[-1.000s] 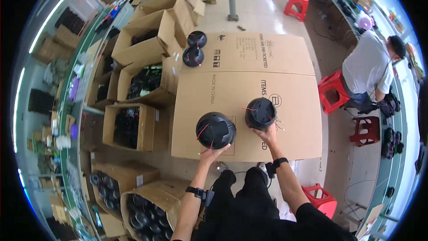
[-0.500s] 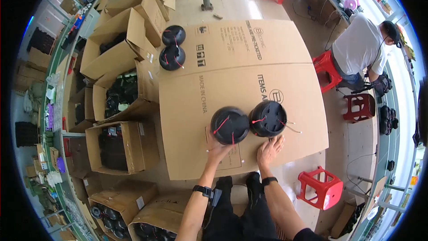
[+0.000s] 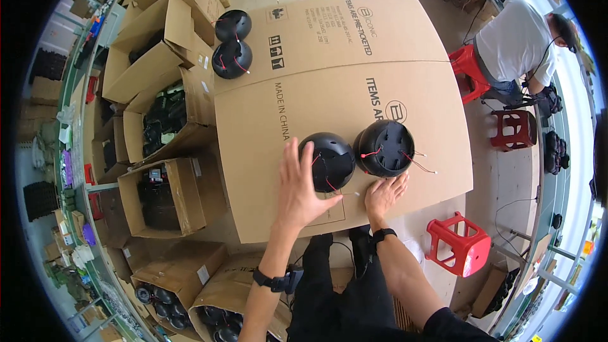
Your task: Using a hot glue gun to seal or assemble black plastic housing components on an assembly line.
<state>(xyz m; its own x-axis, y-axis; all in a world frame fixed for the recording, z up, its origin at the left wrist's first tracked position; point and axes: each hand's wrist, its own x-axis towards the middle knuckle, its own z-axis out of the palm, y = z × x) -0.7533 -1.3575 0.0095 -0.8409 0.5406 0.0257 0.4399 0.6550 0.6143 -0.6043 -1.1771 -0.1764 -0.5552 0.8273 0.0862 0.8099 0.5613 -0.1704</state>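
Two black round housings with thin red wires stand side by side on a large cardboard sheet (image 3: 253, 158). My left hand (image 3: 297, 191) is at the left side of the left housing (image 3: 332, 163), its fingers spread and thumb apart. Whether the fingertips touch it is hard to tell. The right housing (image 3: 387, 145) shows slots on its top face, and wires with small white plugs trail to its right. Beside its near edge, my right hand (image 3: 384, 197) lies on the cardboard with fingers extended.
Two more black housings (image 3: 232, 59) sit at the sheet's far left corner. Open cartons (image 3: 187, 199) line the left side, some filled with black parts. A red stool (image 3: 459, 244) stands at the near right. Farther right, a person in a white shirt (image 3: 513, 38) sits at a bench.
My left hand has gone from under the left housing's near edge to its left side, fingers spreading. That housing looks turned. The whole view has shifted; my right hand stays by the right housing.
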